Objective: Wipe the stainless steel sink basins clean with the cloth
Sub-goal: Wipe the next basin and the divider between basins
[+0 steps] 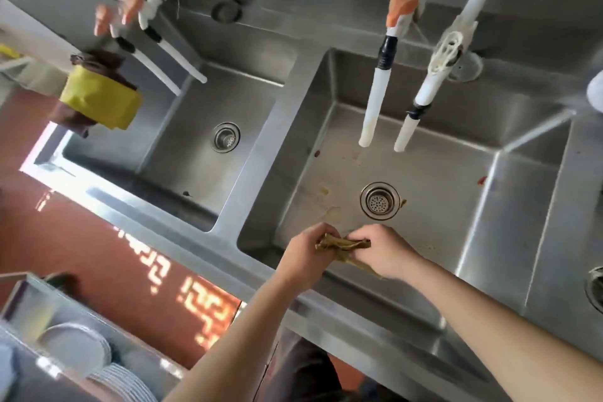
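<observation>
Wiping looked barely begun: both hands, left [305,256] and right [381,253], gripped the twisted cloth [342,246] between them above the basin [440,206], where smears and crumbs beyond the knuckles remained; other basins untouched.

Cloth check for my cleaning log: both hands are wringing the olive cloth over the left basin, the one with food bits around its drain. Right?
Not the left. The head view shows both hands, left hand and right hand, gripping the olive cloth over the middle basin, whose floor has food bits near its drain.
</observation>
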The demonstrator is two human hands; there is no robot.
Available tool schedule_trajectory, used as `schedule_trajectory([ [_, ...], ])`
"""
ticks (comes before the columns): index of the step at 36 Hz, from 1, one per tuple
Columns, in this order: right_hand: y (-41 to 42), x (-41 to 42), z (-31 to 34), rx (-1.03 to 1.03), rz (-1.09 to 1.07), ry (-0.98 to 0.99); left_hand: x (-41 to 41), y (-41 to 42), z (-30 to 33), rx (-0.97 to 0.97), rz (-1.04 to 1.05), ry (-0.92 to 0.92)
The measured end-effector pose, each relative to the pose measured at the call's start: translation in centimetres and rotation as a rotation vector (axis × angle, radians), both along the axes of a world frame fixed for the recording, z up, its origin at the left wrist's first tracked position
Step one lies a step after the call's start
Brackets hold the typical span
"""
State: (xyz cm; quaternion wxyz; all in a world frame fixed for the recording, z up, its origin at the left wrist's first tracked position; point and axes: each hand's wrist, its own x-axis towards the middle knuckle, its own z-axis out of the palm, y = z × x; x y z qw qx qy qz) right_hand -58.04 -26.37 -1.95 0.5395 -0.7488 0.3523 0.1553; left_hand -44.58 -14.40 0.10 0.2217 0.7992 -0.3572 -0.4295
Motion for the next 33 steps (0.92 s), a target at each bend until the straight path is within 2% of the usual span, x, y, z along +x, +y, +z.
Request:
schedule_trajectory([
  [6, 0.2, 4.9, -1.4, -0.033, -0.082, 0.058, 5.9, -0.1, -0.8, -0.021, -0.035, 0.028],
  [10, 0.3, 7.2, -2.7, -0.069, -0.253, 0.123, 11.0, -1.8, -1.1, 0.001, -0.144, -0.016],
  [14, 0.2, 9.3, -4.9, 0.014, -0.426, 0.235, 14.6, -3.7, -2.1, 0.013, -0.226, -0.048],
  [18, -1.1, 10.5, -8.2, -0.029, -0.565, 0.365, 14.7, -4.4, -4.3, 0.111, -0.451, -0.087],
  [22, -4.4, 11.3, -10.9, -0.159, -0.633, 0.512, 13.9, -4.2, -5.3, -0.069, -0.505, -0.036],
  [24, -6.6, 11.8, -12.1, -0.218, -0.671, 0.542, 14.1, -4.1, -5.6, -0.23, -0.484, -0.129],
  [26, -9.1, 12.3, -13.5, -0.33, -0.705, 0.534, 15.0, -4.2, -5.7, -0.34, -0.411, -0.296],
  [29, -12.9, 13.1, -16.2, -0.571, -0.646, 0.455, 17.1, -4.8, -6.1, -0.249, -0.34, -0.568],
  [31, -15.0, 13.9, -18.3, -0.694, -0.568, 0.464, 18.1, -5.3, -7.1, -0.145, -0.326, -0.66],
  [33, -16.3, 14.6, -20.6, -0.72, -0.485, 0.495, 18.3, -5.7, -8.3, -0.08, -0.348, -0.73],
])
